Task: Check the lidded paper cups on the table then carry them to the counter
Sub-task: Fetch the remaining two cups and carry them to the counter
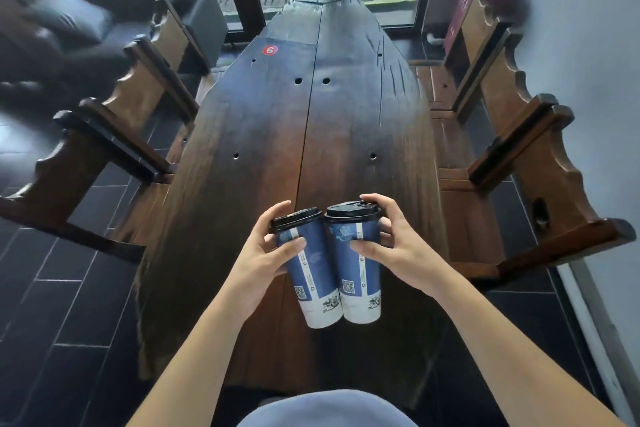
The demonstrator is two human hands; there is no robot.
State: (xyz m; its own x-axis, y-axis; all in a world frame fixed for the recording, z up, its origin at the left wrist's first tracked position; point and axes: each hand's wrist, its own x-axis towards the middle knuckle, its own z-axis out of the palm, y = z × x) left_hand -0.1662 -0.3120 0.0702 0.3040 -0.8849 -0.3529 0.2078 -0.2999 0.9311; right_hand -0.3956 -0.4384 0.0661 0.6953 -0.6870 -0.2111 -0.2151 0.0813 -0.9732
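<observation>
Here the person holds two tall blue paper cups side by side above the near end of the long dark wooden counter [277,135]. The left hand [266,253] is wrapped round the left cup [313,274], thumb across the front of the blue sleeve and fingers curling behind, just under the black lid [296,218]. The right hand [391,246] grips the right cup [360,274] the same way, thumb pressed on the front and fingers reaching up round the far side to the rim of its lid [353,211].

The two cups touch along their sides between the hands, lids rim to rim. Both lean with their tops away from the person and their white bases toward the body; the left one tilts a little more, its base swung out below the left wrist. Each cup shows a white strip with small print and a square code patch on the side facing the person. Whether either base rests on the wood or hangs just clear of it I cannot tell from this angle, though they look lifted.

Well beyond the hands, toward the far end of the counter, sits a round red sticker [270,50] with the number 6. Heavy carved wooden benches run along both sides: one [114,121] out past the left hand, one [533,156] out past the right hand. Farther off on the left is a dark cushioned seat [138,0], blurred. Dark tiles [59,270] cover the floor below the left arm.
</observation>
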